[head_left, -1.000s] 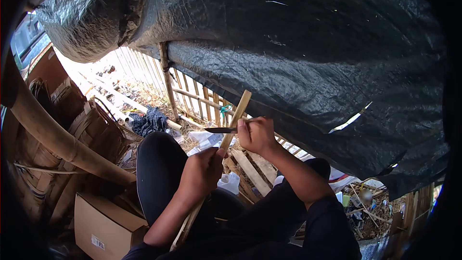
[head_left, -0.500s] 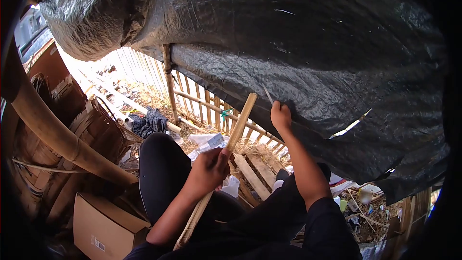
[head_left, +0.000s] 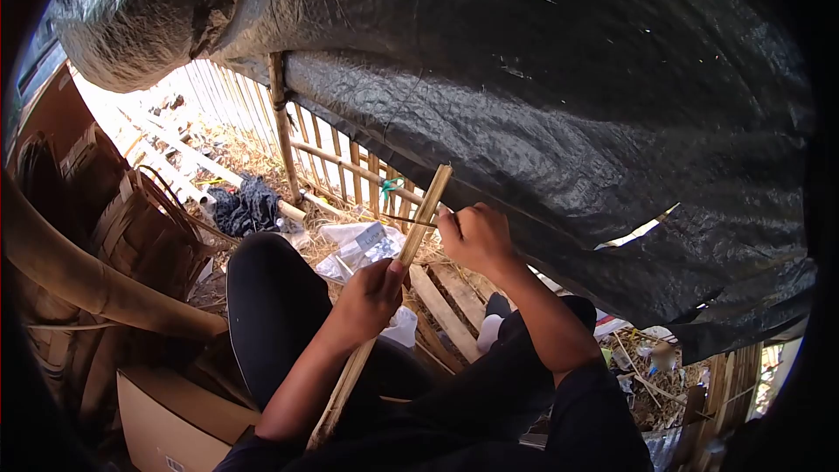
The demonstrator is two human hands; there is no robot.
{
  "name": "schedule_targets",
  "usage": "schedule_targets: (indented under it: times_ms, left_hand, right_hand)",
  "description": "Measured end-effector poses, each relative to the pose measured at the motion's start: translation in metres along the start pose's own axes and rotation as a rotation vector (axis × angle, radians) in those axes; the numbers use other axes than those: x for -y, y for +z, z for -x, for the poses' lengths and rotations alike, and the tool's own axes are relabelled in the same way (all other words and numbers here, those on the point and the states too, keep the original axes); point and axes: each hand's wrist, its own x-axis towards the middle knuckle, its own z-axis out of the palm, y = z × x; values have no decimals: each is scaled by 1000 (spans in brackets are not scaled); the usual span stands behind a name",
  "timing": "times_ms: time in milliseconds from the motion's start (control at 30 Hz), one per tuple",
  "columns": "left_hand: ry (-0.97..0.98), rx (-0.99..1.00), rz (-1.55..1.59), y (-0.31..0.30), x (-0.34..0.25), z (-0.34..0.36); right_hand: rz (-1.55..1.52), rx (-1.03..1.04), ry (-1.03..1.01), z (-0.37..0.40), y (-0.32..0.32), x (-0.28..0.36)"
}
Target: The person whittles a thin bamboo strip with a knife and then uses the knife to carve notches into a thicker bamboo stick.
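**Knife (head_left: 409, 221) Across Bamboo Strip (head_left: 412, 246)**

A left hand (head_left: 367, 304) clenches its fingers midway along the strip, which slants toward the far fence (head_left: 341, 163); the right hand (head_left: 479, 236) grips the knife. The bamboo looks light, stiff and splinter-prone, best held clear of the blade.

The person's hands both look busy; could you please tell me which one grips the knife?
The right hand grips the knife; the left hand instead holds the bamboo strip.
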Motion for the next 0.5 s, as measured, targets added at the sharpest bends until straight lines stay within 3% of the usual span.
schedule_targets:
  times_ms: [67,167,233,300,367,467,500]
  left_hand:
    - [283,-200,-295,4,6,-4]
    - [170,-190,-262,-1,1,-7]
    - [204,-199,-282,-2,10,-7]
    - [234,-203,-297,-1,8,-6]
    - [144,-120,-100,3,-8,1]
    - [104,-105,-46,-4,13,-4]
    - [72,-128,-28,-3,21,-4]
  right_hand:
    - [42,26,8,-1,12,5]
    - [49,31,18,-4,38,-7]
    - [150,-138,107,-15,53,-23]
    - [241,-147,331,-47,61,-66]
    - [319,304,509,-58,62,-132]
    - [127,271,694,-44,79,-141]
    - [141,317,666,-44,98,-150]
